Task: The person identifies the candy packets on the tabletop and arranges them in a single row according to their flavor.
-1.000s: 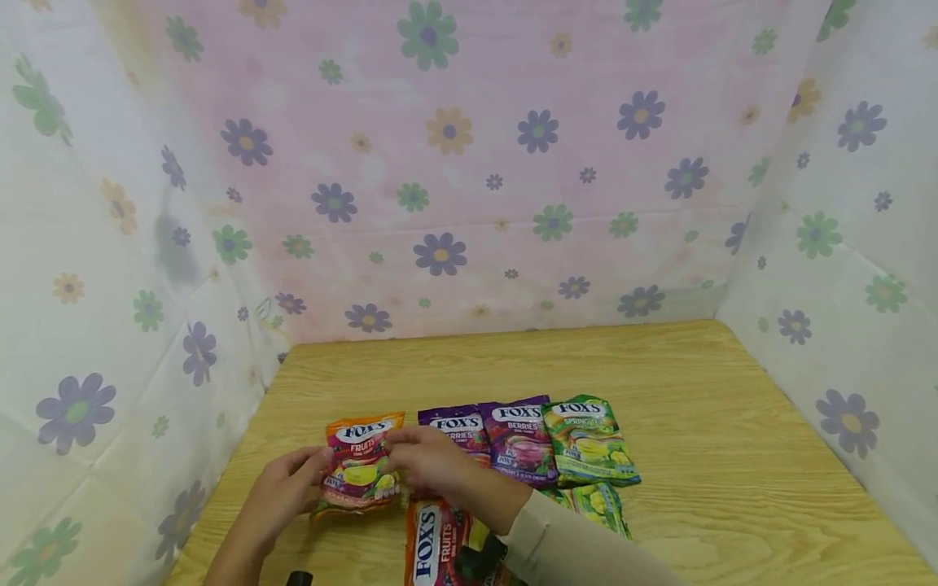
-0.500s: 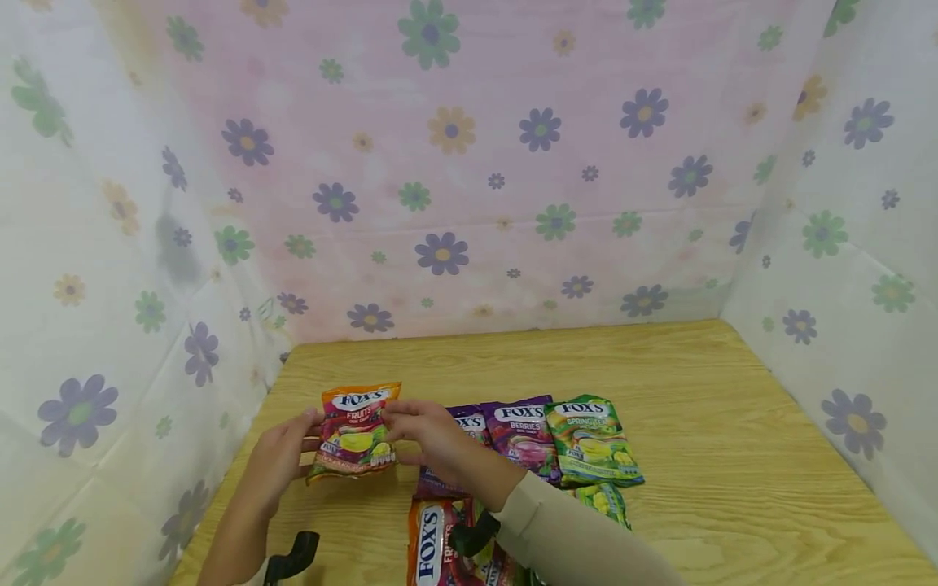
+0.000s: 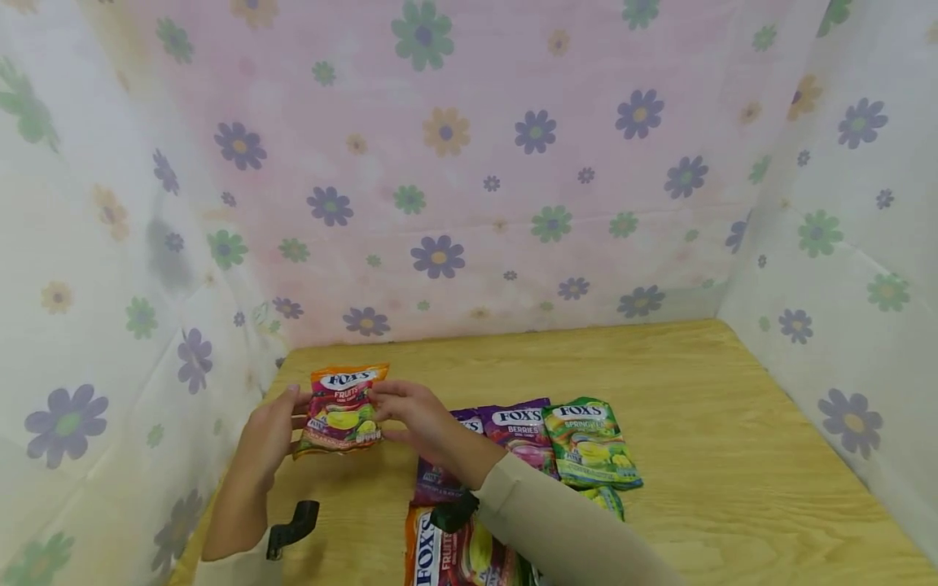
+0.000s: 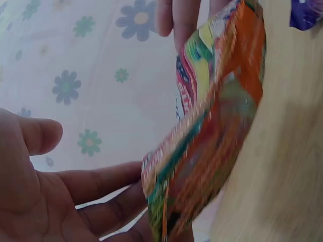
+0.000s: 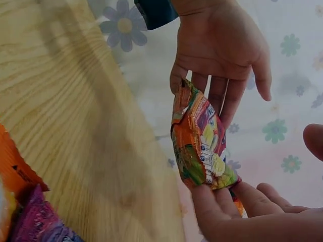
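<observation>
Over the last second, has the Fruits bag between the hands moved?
Yes: in the head view, the bag appears higher, closer to the table's back edge.

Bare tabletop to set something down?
Free: table between Spring Tea bag and right curtain; strip between purple bags and back curtain. Crowded: centre, bags bunched, partly under right sleeve; at left, left hand and right hand carrying Fruits bag.

The 2 hands face each other, apart: the left hand [image 3: 265, 435] and the right hand [image 3: 418, 419]. On each, the fingers [image 4: 98, 184] reach out nearly straight, the thumb [image 4: 43, 135] standing clear. The right forearm [image 3: 564, 525] slants inward.
</observation>
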{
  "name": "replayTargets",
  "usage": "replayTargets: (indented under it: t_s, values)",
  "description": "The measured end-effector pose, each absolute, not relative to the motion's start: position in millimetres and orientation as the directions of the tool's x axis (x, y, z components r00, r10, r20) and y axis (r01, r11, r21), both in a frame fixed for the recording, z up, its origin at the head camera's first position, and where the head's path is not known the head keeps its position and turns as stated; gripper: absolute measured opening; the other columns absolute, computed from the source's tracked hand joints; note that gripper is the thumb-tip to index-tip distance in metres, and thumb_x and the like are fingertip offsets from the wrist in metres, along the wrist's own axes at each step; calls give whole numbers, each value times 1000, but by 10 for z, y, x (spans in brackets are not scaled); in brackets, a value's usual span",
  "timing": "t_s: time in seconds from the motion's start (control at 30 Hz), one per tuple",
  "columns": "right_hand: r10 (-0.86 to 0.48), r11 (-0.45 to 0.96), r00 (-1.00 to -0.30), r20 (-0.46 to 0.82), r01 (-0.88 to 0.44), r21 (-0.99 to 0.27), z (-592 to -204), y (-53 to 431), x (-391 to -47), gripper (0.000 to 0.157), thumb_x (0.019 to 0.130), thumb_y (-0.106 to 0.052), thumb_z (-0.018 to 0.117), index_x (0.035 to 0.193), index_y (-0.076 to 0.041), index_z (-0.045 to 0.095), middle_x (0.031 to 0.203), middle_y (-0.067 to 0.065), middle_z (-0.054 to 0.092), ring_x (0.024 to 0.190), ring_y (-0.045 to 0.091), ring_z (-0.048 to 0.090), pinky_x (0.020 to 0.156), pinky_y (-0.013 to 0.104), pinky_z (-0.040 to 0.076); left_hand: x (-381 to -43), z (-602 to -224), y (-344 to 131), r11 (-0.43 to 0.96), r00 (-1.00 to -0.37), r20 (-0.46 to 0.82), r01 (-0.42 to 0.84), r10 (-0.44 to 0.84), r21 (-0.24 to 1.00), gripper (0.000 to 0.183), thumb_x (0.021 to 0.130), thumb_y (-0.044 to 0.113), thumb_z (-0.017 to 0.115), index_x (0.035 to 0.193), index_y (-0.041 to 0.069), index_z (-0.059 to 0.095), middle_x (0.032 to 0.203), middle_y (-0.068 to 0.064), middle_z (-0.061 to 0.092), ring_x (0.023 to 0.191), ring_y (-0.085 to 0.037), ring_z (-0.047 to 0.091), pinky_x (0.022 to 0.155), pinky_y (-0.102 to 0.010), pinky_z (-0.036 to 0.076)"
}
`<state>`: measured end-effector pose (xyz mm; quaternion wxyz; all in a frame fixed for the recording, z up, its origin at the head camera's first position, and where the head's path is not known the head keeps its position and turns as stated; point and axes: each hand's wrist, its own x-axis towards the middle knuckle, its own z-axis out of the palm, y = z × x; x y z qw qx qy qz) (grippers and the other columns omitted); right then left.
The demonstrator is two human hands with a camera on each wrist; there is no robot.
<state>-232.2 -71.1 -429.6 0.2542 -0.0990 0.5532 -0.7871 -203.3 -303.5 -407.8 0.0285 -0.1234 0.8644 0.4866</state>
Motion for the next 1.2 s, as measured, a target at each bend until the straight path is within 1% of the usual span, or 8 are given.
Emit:
replayTargets:
  t_s: [0.2, 0.4, 0.53, 0.63, 0.8, 0.97, 1.1, 1.2]
  values:
    - [-507, -286, -855, -111, 288, -914, -4301, -809, -2426, 50, 97, -6, 61, 146, -1, 53, 153, 13, 52, 143, 31, 48, 120, 57, 38, -2160, -4075, -3011, 520, -952, -148, -273, -269, 809, 93, 102, 74, 16, 154, 3, 46, 153, -24, 48, 136, -43, 48, 109, -58, 45]
    - [-501, -282, -862, -76, 246, -927, -4346, -879, -2519, 51, 99, -7, 60, 148, 1, 51, 155, 15, 50, 145, 34, 46, 122, 60, 33, -2242, -4229, -3012, 410, -940, -127, -257, -318, 875, 90, 103, 71, 19, 153, 1, 46, 152, -25, 47, 138, -41, 45, 112, -57, 42]
    - [-488, -263, -871, -59, 211, -941, -4432, -885, -2567, 51, 99, -8, 60, 148, 0, 51, 155, 15, 51, 146, 34, 45, 122, 61, 32, -2262, -4374, -2988, 382, -934, -117, -249, -337, 890, 86, 104, 69, 24, 155, 3, 46, 154, -24, 47, 143, -40, 41, 119, -59, 34]
    - [-470, -266, -882, -43, 188, -945, -4477, -866, -2609, 51, 100, -9, 58, 149, -2, 51, 156, 14, 50, 147, 34, 44, 123, 61, 31, -2301, -4415, -2951, 394, -940, -96, -228, -328, 890, 87, 103, 71, 27, 156, 5, 44, 158, -23, 44, 150, -41, 35, 123, -61, 27]
    - [-470, -290, -882, -31, 188, -938, -4502, -879, -2682, 48, 100, -9, 58, 148, -1, 52, 156, 15, 51, 148, 34, 44, 123, 61, 31, -2349, -4409, -2922, 349, -936, -89, -214, -342, 912, 88, 102, 72, 30, 157, 5, 43, 161, -23, 41, 153, -42, 30, 125, -62, 24]
    - [-454, -284, -890, -48, 195, -939, -4550, -1002, -2717, 46, 97, -8, 61, 142, 0, 57, 151, 13, 54, 145, 34, 48, 121, 61, 34, -2361, -4493, -2990, 273, -931, -94, -199, -353, 941, 86, 103, 70, 31, 156, 3, 43, 158, -22, 44, 151, -37, 33, 125, -60, 24]
    - [-440, -242, -896, -60, 183, -953, -4581, -1086, -2693, 49, 95, -10, 65, 143, -3, 58, 151, 9, 56, 144, 32, 49, 120, 59, 37, -2354, -4553, -3039, 248, -928, -105, -202, -356, 947, 85, 104, 69, 29, 156, 3, 43, 160, -20, 41, 151, -36, 32, 126, -60, 24]
    - [-430, -210, -900, -70, 175, -962, -4620, -1107, -2701, 53, 93, -12, 66, 145, -6, 56, 153, 7, 54, 145, 31, 48, 120, 59, 37, -2376, -4586, -3038, 212, -935, -103, -182, -339, 960, 83, 105, 67, 28, 156, 3, 43, 160, -19, 41, 150, -33, 33, 126, -56, 24]
